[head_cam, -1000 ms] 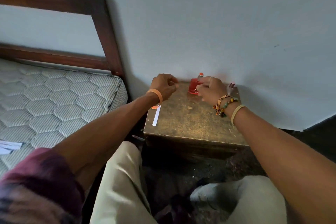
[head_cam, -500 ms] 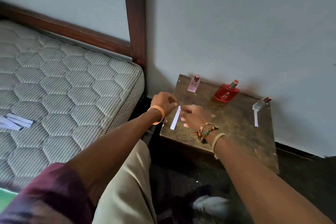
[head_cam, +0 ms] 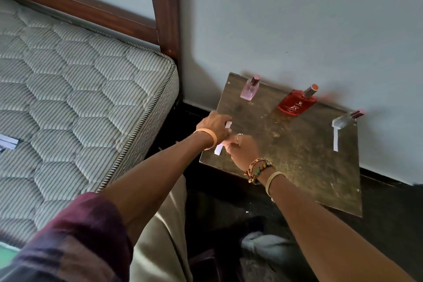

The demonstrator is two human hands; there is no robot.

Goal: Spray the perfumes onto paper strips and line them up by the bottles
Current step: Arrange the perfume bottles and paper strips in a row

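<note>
Beside the mattress (head_cam: 68,98), I see the left hand (head_cam: 214,126) clamping a paper strip (head_cam: 218,150), right hand (head_cam: 242,151) curled against it, grip unclear; pink bottle (head_cam: 248,90) beyond.

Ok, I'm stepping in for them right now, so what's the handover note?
Left hand grips a paper strip at the left edge of the table; right hand touches it, grip unclear.
Pink bottle, red bottle and clear bottle stand along the wall.
Done: one placed strip lies before the clear bottle.
Left: strips for pink and red; spare strips lie on the mattress.
</note>
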